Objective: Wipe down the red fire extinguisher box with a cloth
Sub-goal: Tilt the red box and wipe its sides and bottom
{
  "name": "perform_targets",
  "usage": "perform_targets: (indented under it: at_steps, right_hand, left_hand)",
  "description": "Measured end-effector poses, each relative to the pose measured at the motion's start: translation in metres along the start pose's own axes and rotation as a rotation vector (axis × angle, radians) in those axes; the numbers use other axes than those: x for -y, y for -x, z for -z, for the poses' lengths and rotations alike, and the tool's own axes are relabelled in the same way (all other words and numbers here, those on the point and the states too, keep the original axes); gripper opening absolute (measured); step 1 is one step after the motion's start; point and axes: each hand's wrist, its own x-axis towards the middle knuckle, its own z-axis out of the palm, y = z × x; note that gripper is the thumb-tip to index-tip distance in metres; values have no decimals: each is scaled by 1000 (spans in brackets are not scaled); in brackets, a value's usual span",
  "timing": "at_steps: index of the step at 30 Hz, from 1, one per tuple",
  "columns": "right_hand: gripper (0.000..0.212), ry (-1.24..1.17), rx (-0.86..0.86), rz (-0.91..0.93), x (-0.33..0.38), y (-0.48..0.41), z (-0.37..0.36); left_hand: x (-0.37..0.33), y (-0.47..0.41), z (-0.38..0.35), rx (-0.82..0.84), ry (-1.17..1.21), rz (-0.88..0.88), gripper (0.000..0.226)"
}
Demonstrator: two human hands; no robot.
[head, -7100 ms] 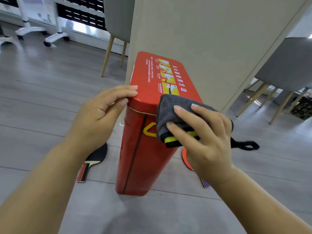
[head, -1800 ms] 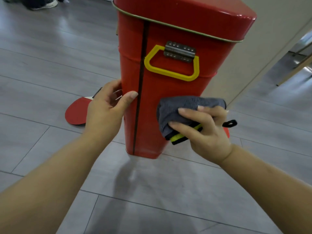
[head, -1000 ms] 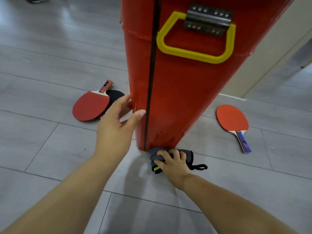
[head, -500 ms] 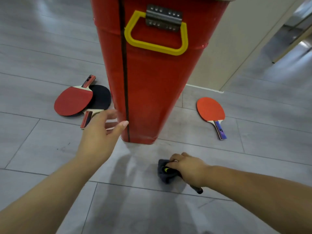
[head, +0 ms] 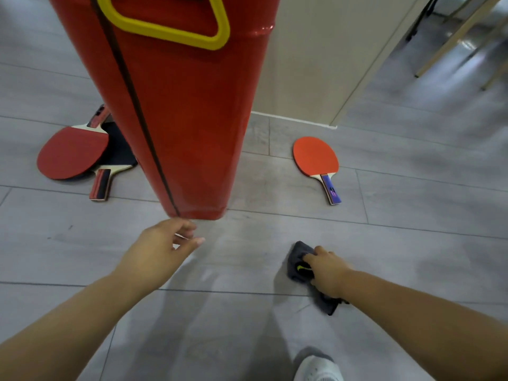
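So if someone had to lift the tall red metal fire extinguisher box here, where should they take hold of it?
Probably by the yellow loop handle high on the near face of the tall red metal fire extinguisher box, reached from the front: it is an open loop that fingers can hook through. The sides are smooth and taper downward, offering little purchase.

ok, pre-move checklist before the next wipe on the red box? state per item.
1. Dark grey cloth with yellow trim in hand: ok, right hand is on it, on the grey floor.
2. Cloth on the red metal fire extinguisher box: not ok, clearly apart.
3. Left hand steadying box: not ok, open, just short of its base.
4. Box standing upright: ok.
5. Red table tennis paddles clear of the wipe path: ok, beside the box.
6. Box clean: cannot tell.
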Motion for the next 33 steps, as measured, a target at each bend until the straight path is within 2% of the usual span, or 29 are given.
perform_targets:
  at_steps: [4,11,18,25,29,33]
  right_hand:
    - [34,-90,-75,86,8,-8,13]
    - [33,-271,-242,218,14,-9,45]
    - [28,-396,-445,167,-3,-2,88]
    - [21,-668,-815,118,-24,40,159]
    - [17,-763,-980,184,-22,72,206]
    - [17,-787,-1162,286,-4,114,251]
  left_hand:
    - [-8,-5,-12,66,-61,-38,16]
    - [-33,-14,-28,126,-100,-127,14]
    - [-69,-28,-27,98,-99,-269,20]
    - [-126,-23,9,-7,-4,-471,23]
    - [-162,-9,50,-59,48,-587,36]
    - [-197,16,93,-125,61,-700,28]
